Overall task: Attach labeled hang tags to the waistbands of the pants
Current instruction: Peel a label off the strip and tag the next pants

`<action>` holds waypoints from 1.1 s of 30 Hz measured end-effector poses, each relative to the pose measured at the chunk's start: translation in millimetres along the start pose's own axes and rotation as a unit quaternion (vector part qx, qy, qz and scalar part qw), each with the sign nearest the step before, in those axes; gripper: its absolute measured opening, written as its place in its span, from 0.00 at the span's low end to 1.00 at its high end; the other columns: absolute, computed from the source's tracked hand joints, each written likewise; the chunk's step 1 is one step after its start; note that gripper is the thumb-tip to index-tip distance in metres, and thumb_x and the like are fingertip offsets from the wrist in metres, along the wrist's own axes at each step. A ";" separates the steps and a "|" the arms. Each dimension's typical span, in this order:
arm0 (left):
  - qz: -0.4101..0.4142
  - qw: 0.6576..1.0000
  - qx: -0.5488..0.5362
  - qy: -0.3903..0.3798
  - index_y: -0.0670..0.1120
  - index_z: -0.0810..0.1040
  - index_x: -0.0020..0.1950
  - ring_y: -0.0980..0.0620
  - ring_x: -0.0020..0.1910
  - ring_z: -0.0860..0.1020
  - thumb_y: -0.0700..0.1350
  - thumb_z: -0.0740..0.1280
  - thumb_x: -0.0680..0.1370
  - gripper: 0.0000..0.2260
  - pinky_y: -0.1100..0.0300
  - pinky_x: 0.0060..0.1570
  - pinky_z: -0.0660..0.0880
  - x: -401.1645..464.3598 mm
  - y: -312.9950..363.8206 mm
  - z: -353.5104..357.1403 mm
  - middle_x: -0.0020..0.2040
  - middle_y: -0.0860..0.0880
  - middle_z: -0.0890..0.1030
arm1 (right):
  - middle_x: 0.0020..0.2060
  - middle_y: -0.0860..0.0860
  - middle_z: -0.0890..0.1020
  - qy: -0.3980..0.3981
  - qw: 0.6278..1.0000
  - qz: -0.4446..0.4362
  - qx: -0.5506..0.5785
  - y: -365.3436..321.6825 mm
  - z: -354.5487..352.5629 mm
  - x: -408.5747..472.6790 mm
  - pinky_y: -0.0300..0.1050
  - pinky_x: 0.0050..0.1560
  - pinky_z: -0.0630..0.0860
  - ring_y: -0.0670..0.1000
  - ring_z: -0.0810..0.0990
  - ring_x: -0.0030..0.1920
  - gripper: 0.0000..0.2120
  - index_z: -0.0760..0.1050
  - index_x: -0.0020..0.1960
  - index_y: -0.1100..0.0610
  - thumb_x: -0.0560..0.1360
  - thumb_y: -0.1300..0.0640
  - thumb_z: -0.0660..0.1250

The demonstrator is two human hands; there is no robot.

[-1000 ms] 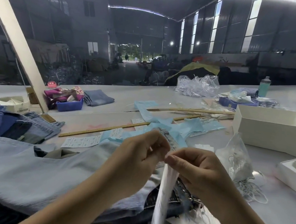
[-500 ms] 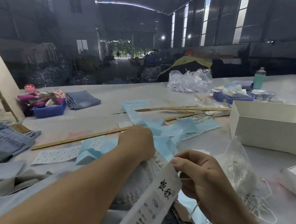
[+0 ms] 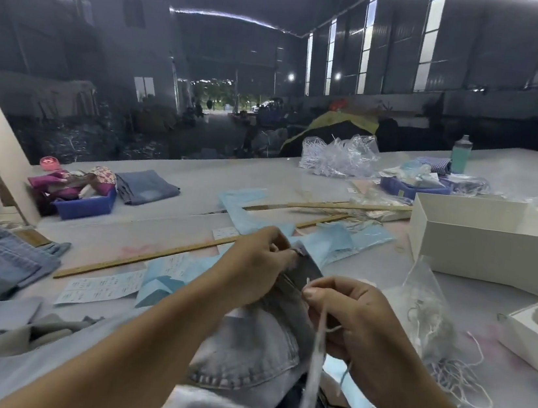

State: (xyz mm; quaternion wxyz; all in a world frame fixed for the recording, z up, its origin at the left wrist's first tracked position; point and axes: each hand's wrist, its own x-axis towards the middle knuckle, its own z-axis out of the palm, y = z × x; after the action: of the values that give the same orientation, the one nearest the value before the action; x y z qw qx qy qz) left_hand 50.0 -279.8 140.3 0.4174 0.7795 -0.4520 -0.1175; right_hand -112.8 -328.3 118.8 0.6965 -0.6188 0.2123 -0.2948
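Left hand (image 3: 254,263) grips the pale blue denim pants' waistband (image 3: 300,269); at its four o'clock, right hand (image 3: 351,321) pinches a white tag string (image 3: 318,340).

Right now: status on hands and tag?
Left hand grips jeans waistband. Right hand pinches tag string; tag blurred. Nothing in the way.

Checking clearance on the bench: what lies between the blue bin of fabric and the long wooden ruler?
Head view: only bare table between the blue bin and wooden ruler.
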 end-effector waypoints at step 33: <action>0.206 0.942 0.142 0.223 0.56 0.81 0.40 0.58 0.35 0.77 0.43 0.70 0.74 0.07 0.70 0.30 0.69 -237.2 8.1 -102.0 0.37 0.59 0.79 | 0.25 0.50 0.74 -0.119 0.937 -0.261 -0.198 -30.6 110.8 -114.2 0.43 0.30 0.63 0.47 0.67 0.28 0.08 0.82 0.38 0.54 0.71 0.51 0.67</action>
State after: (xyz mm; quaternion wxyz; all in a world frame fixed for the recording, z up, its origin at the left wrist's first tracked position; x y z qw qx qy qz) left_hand -31.5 -35.8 164.1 0.4071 0.7269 -0.5103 0.2131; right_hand -128.3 -171.6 157.1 0.4783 -0.8087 0.0126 -0.3421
